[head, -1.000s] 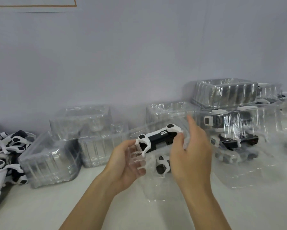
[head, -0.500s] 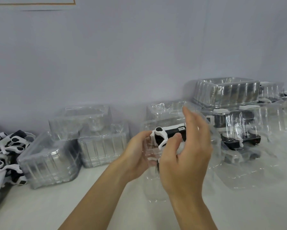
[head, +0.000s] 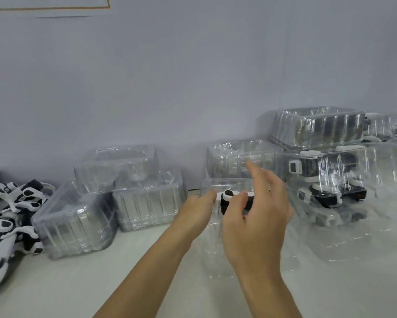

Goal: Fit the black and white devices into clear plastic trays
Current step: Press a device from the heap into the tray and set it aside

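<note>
One device [head: 227, 198] sits between both hands [head: 257, 216].

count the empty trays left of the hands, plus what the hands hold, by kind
empty clear trays on the left: 3
held clear tray: 1
black and white device: 1
total: 5
device pile at far left: too tangled to count
</note>
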`<state>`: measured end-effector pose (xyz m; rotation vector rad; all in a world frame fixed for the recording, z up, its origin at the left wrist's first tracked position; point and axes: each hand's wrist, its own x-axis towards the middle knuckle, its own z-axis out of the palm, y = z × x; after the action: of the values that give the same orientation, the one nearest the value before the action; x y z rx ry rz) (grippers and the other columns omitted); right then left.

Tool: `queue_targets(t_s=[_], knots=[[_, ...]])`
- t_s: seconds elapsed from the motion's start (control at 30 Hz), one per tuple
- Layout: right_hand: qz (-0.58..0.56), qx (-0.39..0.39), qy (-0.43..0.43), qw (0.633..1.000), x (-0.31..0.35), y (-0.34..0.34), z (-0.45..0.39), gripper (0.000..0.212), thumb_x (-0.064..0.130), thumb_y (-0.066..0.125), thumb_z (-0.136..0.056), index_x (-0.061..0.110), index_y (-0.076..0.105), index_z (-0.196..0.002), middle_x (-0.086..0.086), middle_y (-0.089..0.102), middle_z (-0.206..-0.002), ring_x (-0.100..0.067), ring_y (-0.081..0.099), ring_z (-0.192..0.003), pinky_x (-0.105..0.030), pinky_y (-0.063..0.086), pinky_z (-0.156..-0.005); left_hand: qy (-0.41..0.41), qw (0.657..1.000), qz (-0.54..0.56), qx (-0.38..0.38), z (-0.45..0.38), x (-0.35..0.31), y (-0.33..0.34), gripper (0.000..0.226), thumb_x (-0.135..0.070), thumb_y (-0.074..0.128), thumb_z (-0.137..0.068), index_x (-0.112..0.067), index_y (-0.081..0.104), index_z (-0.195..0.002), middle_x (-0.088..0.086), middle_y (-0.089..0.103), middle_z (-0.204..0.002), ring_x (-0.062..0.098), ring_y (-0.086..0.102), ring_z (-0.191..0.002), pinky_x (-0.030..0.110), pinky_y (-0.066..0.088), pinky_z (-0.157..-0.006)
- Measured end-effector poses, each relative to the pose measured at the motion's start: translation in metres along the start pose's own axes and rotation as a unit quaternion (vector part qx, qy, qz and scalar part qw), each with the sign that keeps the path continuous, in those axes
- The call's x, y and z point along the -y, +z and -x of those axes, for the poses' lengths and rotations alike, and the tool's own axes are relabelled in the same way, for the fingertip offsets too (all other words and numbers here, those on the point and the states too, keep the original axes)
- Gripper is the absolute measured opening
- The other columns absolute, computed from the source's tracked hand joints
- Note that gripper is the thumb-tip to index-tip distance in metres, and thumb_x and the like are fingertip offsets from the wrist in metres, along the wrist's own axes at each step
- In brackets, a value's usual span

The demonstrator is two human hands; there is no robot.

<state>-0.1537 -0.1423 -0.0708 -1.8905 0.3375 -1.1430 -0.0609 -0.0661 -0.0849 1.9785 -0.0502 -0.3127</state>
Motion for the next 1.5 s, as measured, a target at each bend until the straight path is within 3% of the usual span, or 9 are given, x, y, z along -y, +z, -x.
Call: queue_targets(t_s=[0.1, 0.27, 0.53, 0.67, 0.8, 1.17, 1.27, 1.37, 1.5], knots=[[0.058, 0.057, 0.032, 0.996, -0.005, 0.001, 0.0, 0.05, 0.02, 0.042, -0.093, 0.03, 0.051, -0.141, 0.003, 0.045, -0.14, -0.017, 0.039, -0.132, -0.043, 0.015, -0.114, -0.023, 0.998, 0.056, 0.01, 0.0, 0.005, 0.001, 0.045, -0.056, 0.049, -0.089, -0.03, 0.059, -0.125, -0.008, 0.059, -0.126, 0.017, 0.054, -0.115, 0.036, 0.042, -0.087], [0.142, 0.114, 0.042, 0.982, -0.012, 0.004, 0.001, 0.045, 0.024, 0.044, -0.096, 0.031, 0.048, -0.141, 0.005, 0.045, -0.143, -0.01, 0.027, -0.138, -0.035, 0.008, -0.111, -0.026, 0.989, 0.146, 0.001, 0.002, 0.014, 0.01, 0.034, -0.049, 0.051, -0.094, -0.028, 0.053, -0.12, -0.001, 0.06, -0.111, 0.017, 0.053, -0.088, 0.032, 0.042, -0.075], [0.09, 0.103, 0.04, 0.99, -0.013, 0.003, -0.001, 0.04, 0.019, 0.048, -0.095, 0.028, 0.057, -0.133, 0.008, 0.052, -0.135, -0.008, 0.043, -0.127, -0.035, 0.016, -0.114, 0.028, 0.984, 0.177, 0.005, 0.001, 0.011, 0.01, 0.03, -0.045, 0.054, -0.094, -0.043, 0.054, -0.124, -0.014, 0.058, -0.116, 0.011, 0.058, -0.104, 0.032, 0.042, -0.073], [0.002, 0.139, 0.022, 0.99, -0.013, 0.004, 0.001, 0.04, 0.015, 0.047, -0.096, 0.027, 0.059, -0.132, 0.014, 0.056, -0.128, -0.012, 0.048, -0.122, -0.04, 0.045, -0.103, 0.037, 0.982, 0.184, 0.01, 0.004, 0.012, 0.01, 0.025, -0.045, 0.052, -0.096, -0.044, 0.056, -0.121, -0.008, 0.066, -0.119, 0.018, 0.064, -0.11, 0.036, 0.047, -0.084], [0.019, 0.168, -0.017, 0.985, -0.014, 0.007, 0.006, 0.042, 0.016, 0.047, -0.095, 0.035, 0.058, -0.131, 0.02, 0.054, -0.127, -0.01, 0.048, -0.118, -0.036, 0.045, -0.1, 0.016, 0.973, 0.223, 0.052, 0.008, 0.014, 0.011, 0.035, -0.052, 0.048, -0.096, -0.037, 0.061, -0.125, 0.0, 0.062, -0.133, 0.019, 0.057, -0.127, 0.049, 0.039, -0.112], [0.031, 0.167, -0.036, 0.985, -0.019, 0.011, 0.006, 0.038, 0.015, 0.047, -0.093, 0.027, 0.065, -0.125, 0.015, 0.063, -0.119, -0.008, 0.055, -0.113, -0.038, 0.045, -0.101, 0.071, 0.975, 0.207, 0.05, 0.014, 0.021, 0.007, 0.028, -0.048, 0.042, -0.101, -0.042, 0.06, -0.122, -0.013, 0.064, -0.128, 0.012, 0.059, -0.121, 0.045, 0.042, -0.11], [0.025, 0.163, -0.04, 0.985, -0.021, 0.011, 0.006, 0.039, 0.013, 0.047, -0.092, 0.025, 0.067, -0.122, 0.014, 0.064, -0.115, -0.011, 0.056, -0.112, -0.038, 0.046, -0.099, 0.082, 0.975, 0.2, -0.041, 0.008, 0.019, -0.003, 0.029, -0.044, 0.045, -0.102, -0.03, 0.061, -0.121, -0.01, 0.063, -0.126, 0.013, 0.058, -0.119, 0.038, 0.045, -0.106], [0.009, 0.136, -0.048, 0.989, -0.021, 0.012, 0.006, 0.037, 0.007, 0.049, -0.09, 0.022, 0.07, -0.118, 0.013, 0.066, -0.11, -0.012, 0.058, -0.109, -0.034, 0.047, -0.096, 0.161, 0.961, 0.099, -0.201, 0.001, 0.011, -0.033, 0.02, -0.022, 0.062, -0.095, -0.02, 0.059, -0.115, 0.001, 0.062, -0.117, 0.011, 0.06, -0.099, 0.016, 0.047, -0.073], [-0.016, 0.099, -0.07, 0.993, -0.016, 0.014, 0.011, 0.038, 0.009, 0.046, -0.086, 0.02, 0.072, -0.111, 0.013, 0.065, -0.104, -0.005, 0.054, -0.105, -0.019, 0.043, -0.091, 0.307, 0.863, -0.217, -0.337, -0.012, 0.001, -0.087, 0.036, -0.012, 0.07, -0.083, -0.015, 0.057, -0.117, 0.006, 0.05, -0.112, 0.023, 0.045, -0.106, 0.029, 0.037, -0.087]])
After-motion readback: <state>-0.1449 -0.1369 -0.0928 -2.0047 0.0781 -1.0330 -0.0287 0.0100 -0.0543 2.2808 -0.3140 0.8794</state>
